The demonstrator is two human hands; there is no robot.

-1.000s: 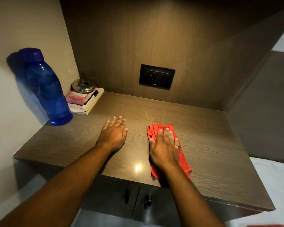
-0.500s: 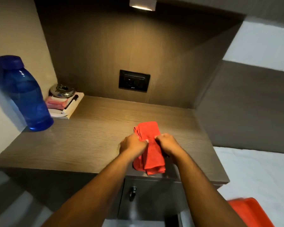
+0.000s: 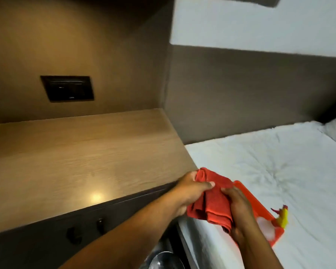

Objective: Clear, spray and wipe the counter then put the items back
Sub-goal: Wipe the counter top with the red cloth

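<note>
Cloth carried off counter; orange tray half hidden.

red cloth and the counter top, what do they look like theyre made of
Red cloth: soft woven fabric, likely cotton or microfibre, matte; it folds and droops limply. Counter top: wood-grain surface, probably laminate, smooth semi-gloss; straight grain lines and a bright lamp reflection.

Both bare arms reached forward and to the right, forearms nearly parallel. The left hand was curled shut, thumb pressed over the top of the cloth. The right hand gripped the same cloth from the far side, fingers wrapped under.
</note>
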